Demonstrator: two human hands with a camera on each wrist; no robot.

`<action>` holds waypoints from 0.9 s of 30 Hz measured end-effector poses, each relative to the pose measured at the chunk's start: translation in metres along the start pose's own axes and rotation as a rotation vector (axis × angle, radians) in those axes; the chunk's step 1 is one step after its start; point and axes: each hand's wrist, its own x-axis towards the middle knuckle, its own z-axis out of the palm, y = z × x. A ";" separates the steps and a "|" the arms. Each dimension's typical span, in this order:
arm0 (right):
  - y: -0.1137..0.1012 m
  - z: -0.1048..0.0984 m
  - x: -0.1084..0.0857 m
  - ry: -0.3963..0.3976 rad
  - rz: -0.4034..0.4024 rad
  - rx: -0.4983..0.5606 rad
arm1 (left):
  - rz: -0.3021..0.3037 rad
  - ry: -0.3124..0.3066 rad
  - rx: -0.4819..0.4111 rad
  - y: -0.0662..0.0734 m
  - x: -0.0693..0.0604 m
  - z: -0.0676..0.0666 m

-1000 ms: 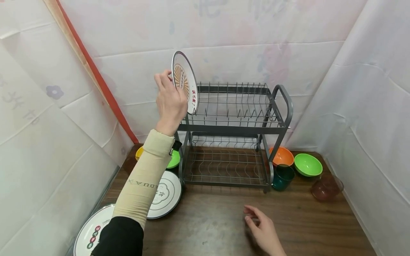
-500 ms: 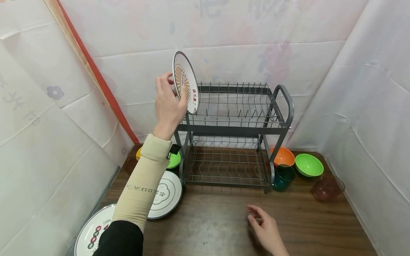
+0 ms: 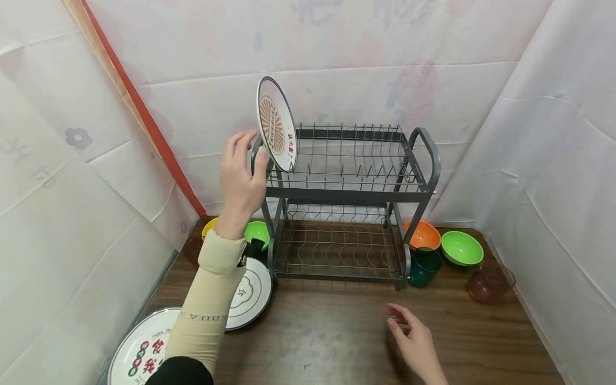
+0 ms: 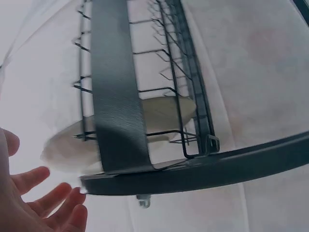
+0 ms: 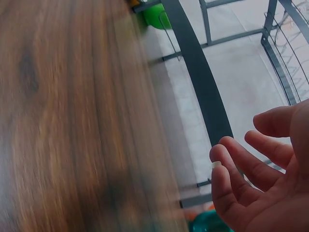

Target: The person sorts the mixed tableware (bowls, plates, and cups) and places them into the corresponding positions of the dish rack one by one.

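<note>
Plate (image 3: 277, 125) stands on edge, printed face rightward.

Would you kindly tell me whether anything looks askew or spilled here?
Nothing looks spilled. Only the standing plate seems slightly askew, its top leaning outward at the upper left of the dish rack.

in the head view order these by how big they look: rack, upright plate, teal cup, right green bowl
Largest to smallest:
1. Rack
2. Upright plate
3. Teal cup and right green bowl: too alike to rank
</note>
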 end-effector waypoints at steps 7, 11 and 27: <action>0.016 -0.019 -0.003 0.045 -0.002 -0.043 | -0.054 0.065 -0.081 0.001 -0.047 -0.025; 0.025 -0.033 -0.007 0.080 0.009 -0.074 | -0.134 0.101 -0.089 -0.003 -0.079 -0.035; 0.024 -0.046 -0.007 0.065 0.087 -0.054 | -0.515 -0.062 0.137 -0.049 -0.200 -0.042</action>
